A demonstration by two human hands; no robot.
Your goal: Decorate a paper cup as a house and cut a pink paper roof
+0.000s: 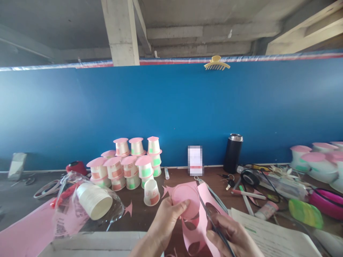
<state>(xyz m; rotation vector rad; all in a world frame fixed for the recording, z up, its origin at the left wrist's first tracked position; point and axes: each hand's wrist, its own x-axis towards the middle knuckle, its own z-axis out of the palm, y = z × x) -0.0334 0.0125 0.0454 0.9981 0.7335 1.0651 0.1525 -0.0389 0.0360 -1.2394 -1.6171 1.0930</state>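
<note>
My left hand [171, 214] pinches a round pink paper disc [187, 200], with the thumb pressed on its face. In my right hand [227, 232] is a slim dark pointed tool [218, 232], its exact kind not clear. The tool's tip reaches up beside the right edge of the disc. Around and beneath both hands lies a pink paper sheet [205, 223] with rounded holes cut in it. Several stacked paper cups with pink paper roofs [125, 167] stand beyond my left hand, window and door shapes drawn on them. One paper cup [151, 192] in front has no roof.
A plastic bag [115, 210] with nested white cups [95, 201] lies left, near scissors [46, 189]. A black bottle [233, 153] stands by the blue partition [174, 107]. Markers [249, 194], printed paper [270, 228] and more roofed cups [320, 162] are on the right.
</note>
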